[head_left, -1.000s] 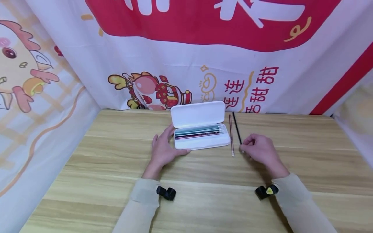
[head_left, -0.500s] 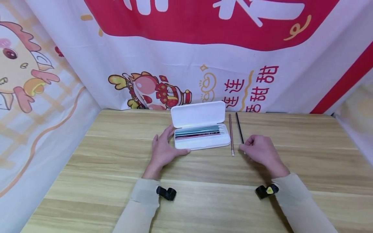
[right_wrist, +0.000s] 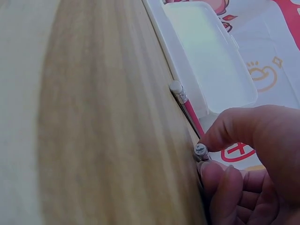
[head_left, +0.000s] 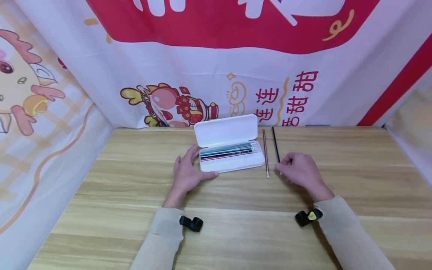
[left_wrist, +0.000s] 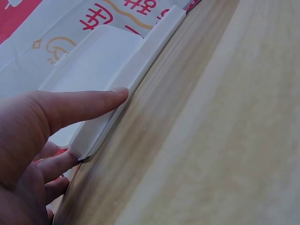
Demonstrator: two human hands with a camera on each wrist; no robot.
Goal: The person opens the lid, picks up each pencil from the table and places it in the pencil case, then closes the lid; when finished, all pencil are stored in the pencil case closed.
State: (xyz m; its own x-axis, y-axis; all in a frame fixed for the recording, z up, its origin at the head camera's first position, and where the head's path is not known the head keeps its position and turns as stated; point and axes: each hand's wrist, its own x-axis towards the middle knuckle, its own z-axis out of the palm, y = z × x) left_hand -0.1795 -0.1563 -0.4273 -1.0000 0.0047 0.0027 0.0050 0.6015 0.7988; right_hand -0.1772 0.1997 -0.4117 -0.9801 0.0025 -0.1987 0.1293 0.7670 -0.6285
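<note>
A white pencil case [head_left: 233,165] lies with its lid [head_left: 226,131] up on the table. Several pencils [head_left: 229,150], teal and dark red, lie lengthwise inside it, erasers to the right. My left hand [head_left: 187,174] holds the case by its left end, thumb pressed to the front wall and fingers round the back corner. To the right, my right hand [head_left: 300,168] pinches a black pencil [head_left: 275,144] near its eraser end [right_wrist: 201,150] between thumb and fingers. Between case and black pencil lies a red pencil [head_left: 265,153], eraser toward me.
The wooden table [head_left: 236,225] meets a white and red printed curtain [head_left: 202,63] just behind the case lid. Another printed cloth [head_left: 44,150] hangs along the left side. Each wrist carries a black camera mount [head_left: 191,223].
The black pencil's far end has swung slightly right, widening its gap from the red pencil. Both hands keep their holds. The head view has shifted a little.
</note>
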